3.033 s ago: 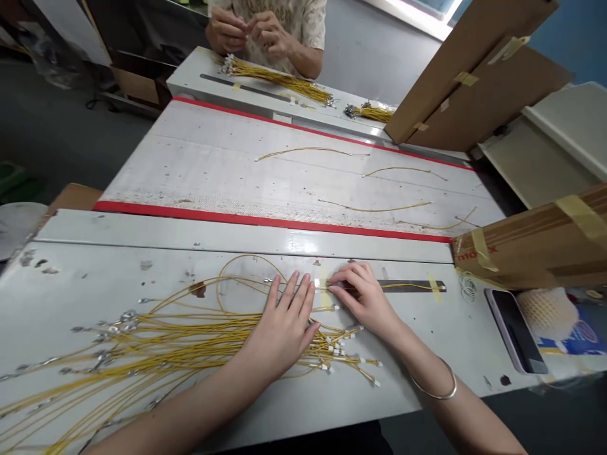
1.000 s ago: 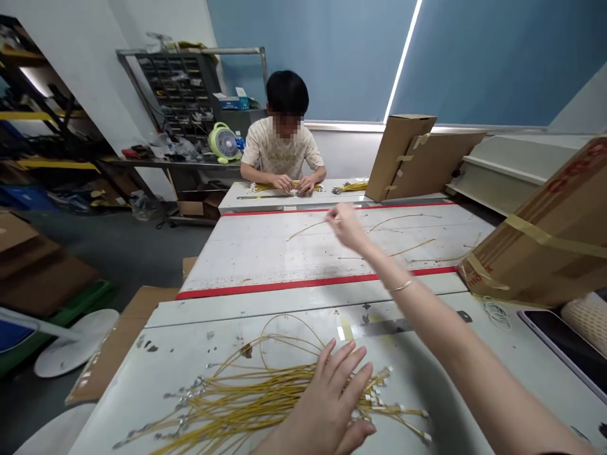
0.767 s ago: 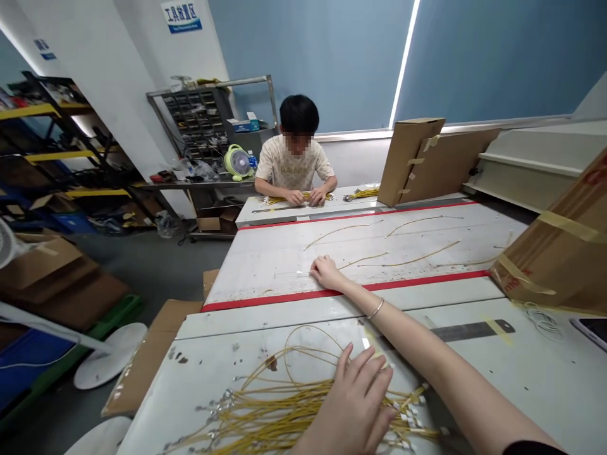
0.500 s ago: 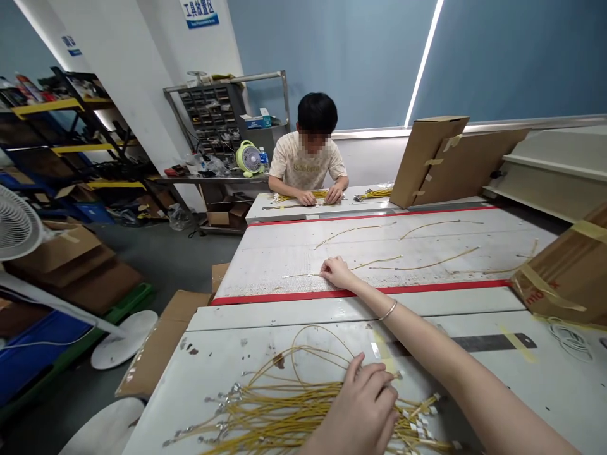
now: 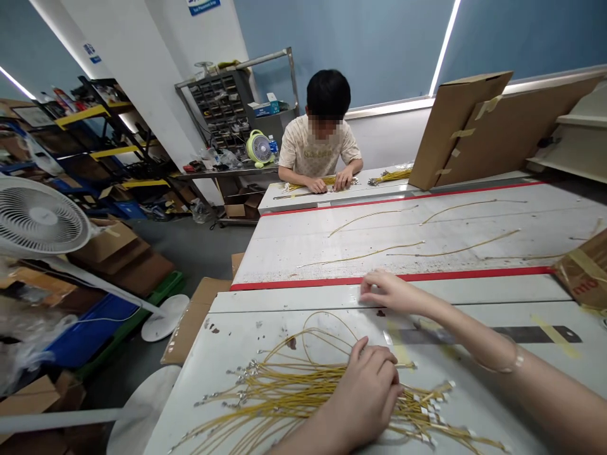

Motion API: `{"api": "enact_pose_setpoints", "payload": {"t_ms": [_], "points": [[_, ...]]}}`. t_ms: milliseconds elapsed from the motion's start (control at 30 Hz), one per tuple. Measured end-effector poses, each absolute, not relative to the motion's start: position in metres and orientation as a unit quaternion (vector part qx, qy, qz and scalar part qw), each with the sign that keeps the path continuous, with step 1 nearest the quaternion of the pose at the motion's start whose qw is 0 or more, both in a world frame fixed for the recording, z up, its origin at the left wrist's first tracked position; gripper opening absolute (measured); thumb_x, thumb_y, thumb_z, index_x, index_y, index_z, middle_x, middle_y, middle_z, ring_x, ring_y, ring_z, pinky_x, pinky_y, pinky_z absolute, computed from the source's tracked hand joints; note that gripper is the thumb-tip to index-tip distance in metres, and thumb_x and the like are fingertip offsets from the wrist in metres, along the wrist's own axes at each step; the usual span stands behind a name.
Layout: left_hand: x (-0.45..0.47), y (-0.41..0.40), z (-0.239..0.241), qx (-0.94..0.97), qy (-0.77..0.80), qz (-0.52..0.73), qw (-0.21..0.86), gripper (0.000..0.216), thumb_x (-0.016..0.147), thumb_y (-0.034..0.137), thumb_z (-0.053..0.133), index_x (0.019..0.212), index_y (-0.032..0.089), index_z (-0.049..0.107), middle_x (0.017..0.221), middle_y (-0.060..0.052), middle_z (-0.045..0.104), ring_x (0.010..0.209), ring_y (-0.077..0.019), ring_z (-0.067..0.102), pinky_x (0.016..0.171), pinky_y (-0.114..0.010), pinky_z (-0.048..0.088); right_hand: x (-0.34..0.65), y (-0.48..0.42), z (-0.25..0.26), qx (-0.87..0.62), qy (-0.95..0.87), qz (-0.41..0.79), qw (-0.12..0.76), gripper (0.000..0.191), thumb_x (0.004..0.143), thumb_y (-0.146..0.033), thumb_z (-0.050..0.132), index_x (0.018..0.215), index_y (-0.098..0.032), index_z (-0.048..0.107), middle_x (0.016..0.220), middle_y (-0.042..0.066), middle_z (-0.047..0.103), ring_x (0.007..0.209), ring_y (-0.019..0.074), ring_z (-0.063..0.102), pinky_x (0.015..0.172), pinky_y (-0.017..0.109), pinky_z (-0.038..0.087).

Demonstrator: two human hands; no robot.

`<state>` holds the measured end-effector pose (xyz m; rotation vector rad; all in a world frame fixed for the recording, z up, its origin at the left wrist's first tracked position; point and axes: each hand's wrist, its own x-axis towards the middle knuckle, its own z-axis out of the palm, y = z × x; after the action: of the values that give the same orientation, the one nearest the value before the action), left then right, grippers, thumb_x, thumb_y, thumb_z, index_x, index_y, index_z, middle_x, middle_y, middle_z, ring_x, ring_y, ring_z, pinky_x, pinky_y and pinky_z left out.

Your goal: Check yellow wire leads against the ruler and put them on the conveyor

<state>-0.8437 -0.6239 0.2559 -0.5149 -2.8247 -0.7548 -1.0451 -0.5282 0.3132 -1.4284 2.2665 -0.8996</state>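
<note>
A bundle of yellow wires [image 5: 284,395] with metal terminals lies spread on the near grey table [image 5: 227,328]. My left hand [image 5: 370,388] rests on its right part with fingers curled round some of the wires. My right hand [image 5: 386,292] hovers, slightly blurred, over the table's far strip just short of the red belt edge, fingers stretched left with nothing in them. A single yellow wire [image 5: 363,255] lies on the white conveyor belt [image 5: 294,249] just beyond that hand. A metal ruler [image 5: 535,333] is taped to the table under my right forearm.
Several more single wires lie farther along the belt. Across it a seated person [image 5: 322,142] handles another yellow bundle. Cardboard sheets [image 5: 469,126] lean at the back right, a taped carton [image 5: 585,275] sits at the right edge, and a white fan [image 5: 38,218] stands left.
My right hand carried a wire out to the belt, laid it down and has drawn back toward the table. My left hand's fingers curled onto the bundle. The view swung left.
</note>
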Motion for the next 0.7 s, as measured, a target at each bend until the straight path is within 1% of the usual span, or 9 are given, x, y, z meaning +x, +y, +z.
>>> {"api": "enact_pose_setpoints", "payload": {"t_ms": [33, 133, 233, 333, 400, 467, 533, 633, 700], "points": [[-0.844, -0.624, 0.256, -0.175, -0.947, -0.254, 0.095, 0.002, 0.094, 0.019, 0.054, 0.095, 0.02, 0.055, 0.11, -0.006, 0.066, 0.113, -0.0192, 0.059, 0.116, -0.048, 0.034, -1.039, -0.512, 0.317, -0.491, 0.784, -0.328, 0.191, 0.024, 0.09, -0.041, 0.057, 0.082, -0.019, 0.062, 0.087, 0.004, 0.066, 0.083, 0.0194, 0.056, 0.076, 0.033, 0.042], [-0.846, -0.625, 0.26, -0.184, -0.936, -0.267, 0.137, 0.009, 0.095, 0.014, 0.047, 0.095, 0.02, 0.054, 0.102, -0.005, 0.067, 0.101, -0.0182, 0.062, 0.11, -0.046, 0.04, -1.023, -0.468, 0.322, -0.444, 0.765, -0.373, 0.28, 0.033, 0.091, -0.049, 0.054, 0.084, -0.018, 0.061, 0.083, 0.003, 0.065, 0.075, 0.0167, 0.055, 0.071, 0.031, 0.043], [-0.85, -0.629, 0.265, -0.167, -0.93, -0.296, 0.14, 0.012, 0.096, 0.016, 0.043, 0.092, 0.02, 0.054, 0.096, -0.006, 0.067, 0.094, -0.0189, 0.061, 0.097, -0.04, 0.048, -1.009, -0.439, 0.316, -0.42, 0.754, -0.401, 0.305, 0.034, 0.092, -0.051, 0.054, 0.088, -0.018, 0.063, 0.084, 0.003, 0.065, 0.075, 0.016, 0.054, 0.07, 0.031, 0.044], [-0.856, -0.635, 0.268, -0.126, -0.932, -0.32, 0.116, 0.011, 0.097, 0.017, 0.043, 0.096, 0.019, 0.054, 0.101, -0.009, 0.065, 0.096, -0.0218, 0.059, 0.09, -0.041, 0.048, -0.994, -0.427, 0.298, -0.423, 0.76, -0.395, 0.297, 0.03, 0.09, -0.048, 0.058, 0.093, -0.019, 0.064, 0.087, 0.004, 0.064, 0.078, 0.017, 0.055, 0.071, 0.031, 0.044], [-0.858, -0.637, 0.27, -0.104, -0.933, -0.328, 0.101, 0.012, 0.098, 0.018, 0.044, 0.102, 0.018, 0.055, 0.104, -0.01, 0.065, 0.098, -0.0228, 0.058, 0.091, -0.042, 0.046, -0.985, -0.426, 0.286, -0.442, 0.773, -0.374, 0.258, 0.023, 0.089, -0.042, 0.061, 0.092, -0.02, 0.064, 0.091, 0.005, 0.063, 0.084, 0.019, 0.055, 0.075, 0.033, 0.044], [-0.86, -0.636, 0.272, -0.095, -0.934, -0.333, 0.085, 0.014, 0.097, 0.021, 0.048, 0.107, 0.018, 0.056, 0.107, -0.01, 0.065, 0.101, -0.0235, 0.057, 0.092, -0.042, 0.046, -0.979, -0.429, 0.28, -0.463, 0.784, -0.361, 0.201, 0.015, 0.09, -0.034, 0.057, 0.088, -0.02, 0.063, 0.093, 0.006, 0.061, 0.089, 0.0204, 0.054, 0.078, 0.035, 0.044], [-0.862, -0.632, 0.276, -0.098, -0.933, -0.339, 0.065, 0.017, 0.096, 0.025, 0.052, 0.111, 0.018, 0.059, 0.106, -0.009, 0.066, 0.099, -0.023, 0.059, 0.09, -0.04, 0.047, -0.975, -0.432, 0.282, -0.467, 0.783, -0.373, 0.173, 0.016, 0.093, -0.029, 0.051, 0.084, -0.02, 0.06, 0.089, 0.006, 0.061, 0.085, 0.0194, 0.054, 0.075, 0.034, 0.044], [-0.864, -0.625, 0.285, -0.109, -0.928, -0.356, 0.036, 0.018, 0.097, 0.027, 0.053, 0.109, 0.019, 0.064, 0.092, -0.004, 0.07, 0.084, -0.0185, 0.063, 0.081, -0.032, 0.05, -0.968, -0.433, 0.294, -0.447, 0.762, -0.422, 0.201, 0.016, 0.095, -0.031, 0.048, 0.088, -0.021, 0.059, 0.082, 0.003, 0.062, 0.074, 0.0162, 0.055, 0.068, 0.031, 0.043], [-0.865, -0.622, 0.292, -0.112, -0.922, -0.369, 0.027, 0.018, 0.098, 0.025, 0.05, 0.101, 0.019, 0.067, 0.082, -0.001, 0.07, 0.075, -0.0154, 0.064, 0.074, -0.027, 0.05, -0.964, -0.432, 0.302, -0.425, 0.728, -0.473, 0.256, 0.017, 0.095, -0.035, 0.048, 0.094, -0.021, 0.059, 0.077, 0.001, 0.062, 0.07, 0.0148, 0.055, 0.065, 0.029, 0.043]]}}
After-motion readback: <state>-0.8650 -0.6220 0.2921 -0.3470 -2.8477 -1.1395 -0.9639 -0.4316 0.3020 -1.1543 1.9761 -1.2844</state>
